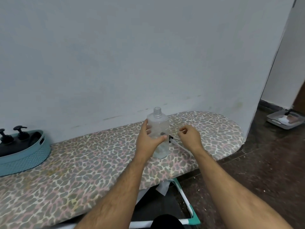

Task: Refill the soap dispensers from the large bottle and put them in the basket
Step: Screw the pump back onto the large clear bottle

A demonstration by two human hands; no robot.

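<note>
- Pale blue-grey wall (115, 55) behind, dark tiled floor (264, 171) to the right; you're working on an ironing board (82, 171) w/ a leopard-print cover, pushed up against the wall.
- Clear dispenser bottle (160, 129) stands upright on the board, roughly mid-frame, neck open w/ no pump on it. Looks nearly empty, though clear liquid would be hard to spot.
- Your left hand (148, 138) has its grip wrapped round the bottle body: fingers on the far-left side, thumb across the front. It's steadying it.
- Your right hand (189, 136) sits just right of the bottle, fingers loosely curled, holding nothing as far as I can tell.
- Pump head w/ dip tube (174, 142) lies flat on the board btwn the bottle and your right hand; black collar end near the bottle, tube running right and toward you under the right wrist.
- Key relation: pump lies just below and left of your right hand, long axis diagonal on the board. Right hand is the nearer one, left is busy.
- Teal basket (29, 156) sits far left on the board, well apart from the bottle, w/ two black pump dispensers (20, 131) already in it.
- Large refill bottle isn't in view, so I can't say where you'd pour from.
- Grey tray (285, 121) w/ bits in it on the floor far right, not part of this job.
- My read: this one's open for refilling, then pump back on, then carry left to the basket.
</note>
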